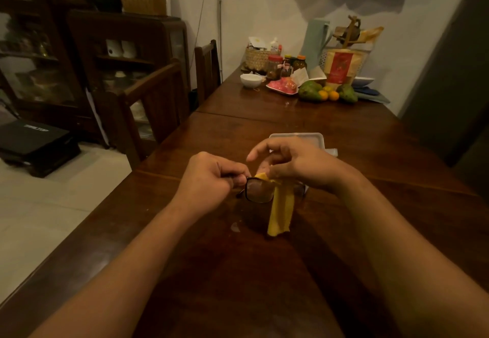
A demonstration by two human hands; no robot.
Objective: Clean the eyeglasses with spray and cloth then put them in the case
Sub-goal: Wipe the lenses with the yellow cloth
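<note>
Black-framed eyeglasses [258,189] hang above the dark wooden table [344,131], held between both hands. My left hand [209,179] pinches the frame's left corner. My right hand [299,163] pinches a yellow cloth [281,208] against the right lens, with the index finger lifted; the cloth's loose end dangles down to the tabletop. Just behind my right hand lies an open translucent case [299,136], partly hidden by the hand. No spray bottle can be made out near the hands.
At the table's far end stand a basket [258,58], jars [275,66], a white bowl [250,79], a pink plate [283,86], fruit [311,90] and a pouch [340,66]. Wooden chairs [156,110] line the left side. A small wet spot [235,227] marks the table.
</note>
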